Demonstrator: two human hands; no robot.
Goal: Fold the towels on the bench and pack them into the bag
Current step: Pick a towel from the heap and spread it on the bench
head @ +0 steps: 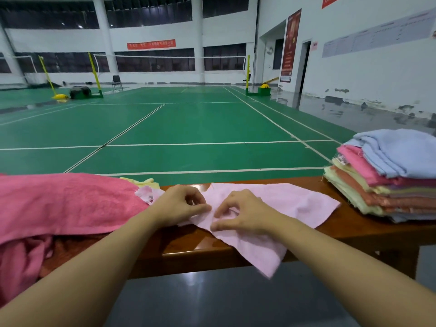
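A light pink towel (290, 204) lies spread across the middle of the brown wooden bench (188, 244), one corner hanging over the front edge. My left hand (181, 204) pinches the towel's left part between thumb and fingers. My right hand (240, 214) pinches it just to the right, thumb and forefinger curled on the cloth. A heap of unfolded deep pink towels (66, 204) covers the bench's left end, with a pale yellow one (144, 181) peeking out behind. No bag is in view.
A stack of several folded towels (387, 180), blue on top, stands at the bench's right end. Beyond the bench lies a green badminton court (188, 123) with nets and yellow posts. Grey floor (212, 300) shows below the bench.
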